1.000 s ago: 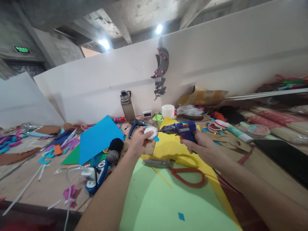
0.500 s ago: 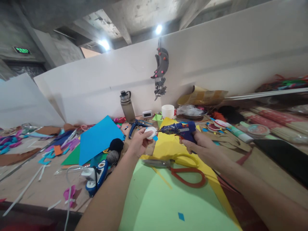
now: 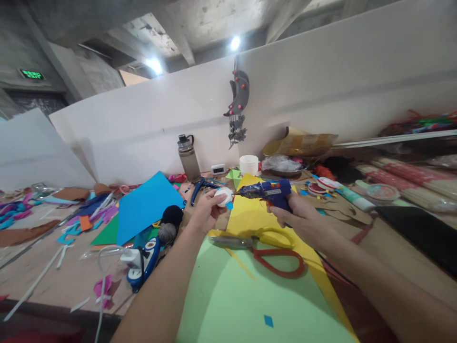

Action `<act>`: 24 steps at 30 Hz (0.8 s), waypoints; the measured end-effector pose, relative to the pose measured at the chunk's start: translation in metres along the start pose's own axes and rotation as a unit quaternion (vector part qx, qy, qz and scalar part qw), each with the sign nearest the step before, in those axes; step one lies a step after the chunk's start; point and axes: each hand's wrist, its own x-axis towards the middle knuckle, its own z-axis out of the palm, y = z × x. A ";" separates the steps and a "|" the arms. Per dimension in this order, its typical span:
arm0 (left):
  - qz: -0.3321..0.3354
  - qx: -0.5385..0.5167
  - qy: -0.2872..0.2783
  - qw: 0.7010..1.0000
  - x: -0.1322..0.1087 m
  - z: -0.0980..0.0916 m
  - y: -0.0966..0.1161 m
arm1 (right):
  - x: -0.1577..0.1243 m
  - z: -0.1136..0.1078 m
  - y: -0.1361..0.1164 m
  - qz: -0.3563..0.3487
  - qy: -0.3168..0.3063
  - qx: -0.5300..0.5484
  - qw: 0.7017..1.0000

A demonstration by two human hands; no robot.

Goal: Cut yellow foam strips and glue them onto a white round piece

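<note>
Left hand: we see it with thumb and fingers pinched together, gripping a small white disc by its near edge.
White disc: held up in front of us, above the worktable, with a blue tab at its lower rim.
Right hand: the fingers are wrapped around the handle of a blue hot glue gun – a closed, full grip; how far the trigger is pressed we cannot tell.
Nozzle: it points towards the left hand and sits right at the disc's rim (whether it actually touches, we cannot make out).
Below the hands: scissors with one yellow and one orange handle lie across a light green sheet and a yellow sheet.
Blue scrap: one small piece rests on the green sheet, near us.
Beside the left arm: we find a black yarn ball, a grey yarn ball and a blue-and-white power strip with a white plug; a large blue sheet lies beyond.
Along the partition: a water bottle stands upright – then a small digital display and stacked white paper cups.
Hanging above: a grey crescent ornament with red and pink dots.
</note>
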 end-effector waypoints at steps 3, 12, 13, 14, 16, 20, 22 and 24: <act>-0.003 0.000 0.000 1.000 -0.001 0.000 0.001 | -0.001 -0.001 0.000 -0.005 0.001 0.000 1.000; 0.044 0.054 0.043 0.997 0.002 0.002 0.000 | -0.001 -0.001 -0.002 -0.005 0.008 -0.017 1.000; 0.066 0.077 0.065 0.993 0.003 0.002 -0.001 | -0.001 -0.001 -0.002 -0.006 0.010 -0.025 1.000; 0.091 0.105 0.088 0.986 0.003 0.002 -0.002 | -0.001 -0.001 -0.003 -0.009 0.013 -0.036 0.999; 0.144 0.168 0.126 0.967 0.003 0.003 -0.003 | -0.001 -0.001 -0.005 -0.022 0.023 -0.063 0.998; 0.214 0.274 0.171 0.922 -0.001 0.006 -0.003 | -0.003 -0.001 -0.011 -0.051 0.043 -0.115 0.991; 0.234 0.318 0.189 0.899 -0.004 0.008 -0.003 | -0.004 0.000 -0.012 -0.058 0.042 -0.126 0.989; 0.252 0.355 0.201 0.878 -0.006 0.010 -0.002 | -0.004 0.001 -0.011 -0.064 0.037 -0.132 0.988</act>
